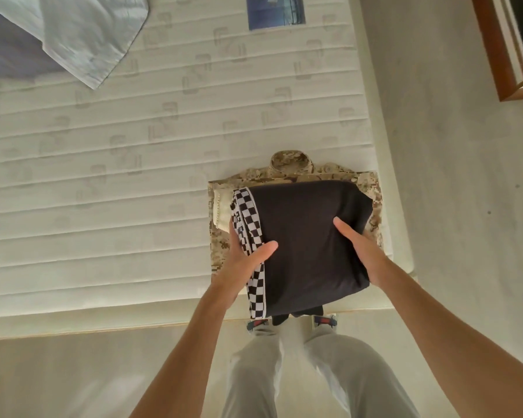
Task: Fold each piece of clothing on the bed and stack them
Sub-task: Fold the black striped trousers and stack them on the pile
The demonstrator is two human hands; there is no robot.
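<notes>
The big bed (103, 191) fills most of the view, and its near right corner holds the pile. At the far left lies a pale blue shirt (82, 34), loose and not folded, so it likely comes next. On the corner sits a folded camo shirt (372, 191) with a cream piece (222, 211) on it. Above them is the folded black garment (308, 245) with a checkered stripe, held flat so it stays neat when it lands. The left hand (245, 263) grips the checkered edge, thumb on top, fingers tucked under. The right hand (360, 248) grips the other edge the same way; those fingers are hidden too.
</notes>
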